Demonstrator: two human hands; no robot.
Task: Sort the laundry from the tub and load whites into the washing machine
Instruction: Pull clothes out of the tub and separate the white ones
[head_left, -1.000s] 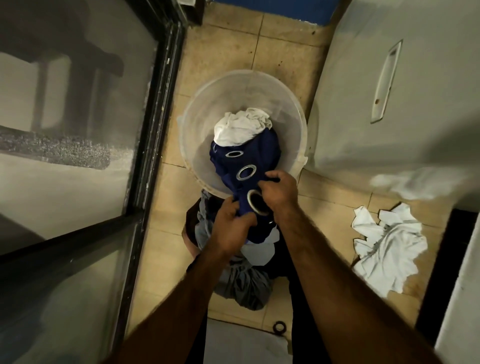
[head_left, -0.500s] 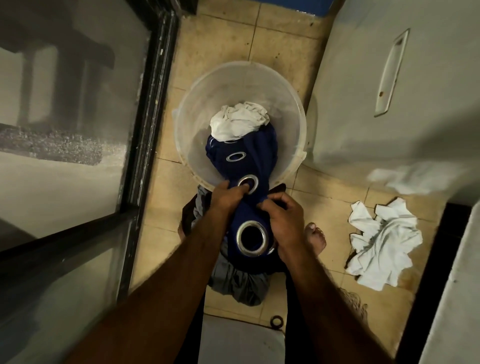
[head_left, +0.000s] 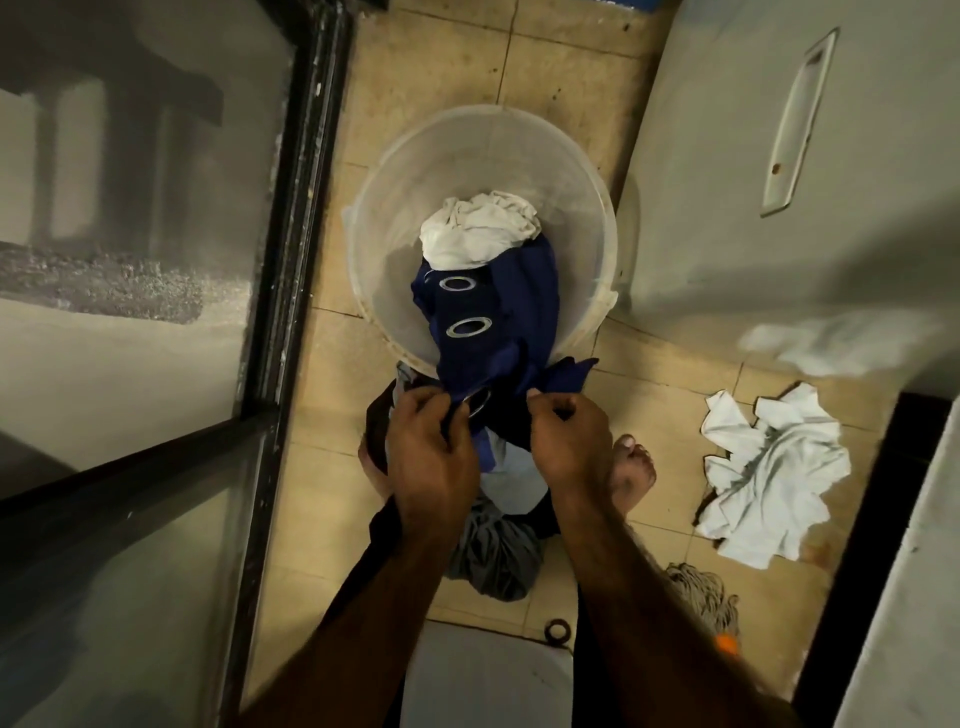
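Both my hands are closed on the navy blue curtain with metal eyelet rings (head_left: 488, 322). My left hand (head_left: 431, 452) bunches the fabric beside one ring, and my right hand (head_left: 569, 441) pinches a fold with curled fingers (head_left: 550, 405). Most of the curtain hangs over the near rim of the round translucent plastic tub (head_left: 395, 218), with its far end down inside.

The crumpled white cloth (head_left: 480, 228) lies on top of that far end. Hauling the curtain out in one pull would likely drag this white over the rim onto the pile of grey and dark clothes (head_left: 493, 561) at my feet, mixing what I'm sorting.

The tub looks light, so a ring catching the rim could tip it toward me. My bare foot (head_left: 631, 473) is just beside the pile, and loose curtain dropped there could tangle it.

The other white garment (head_left: 769, 467) lies apart on the tiled floor, near what I take to be the washing machine (head_left: 779, 208), though its drum opening is out of sight.
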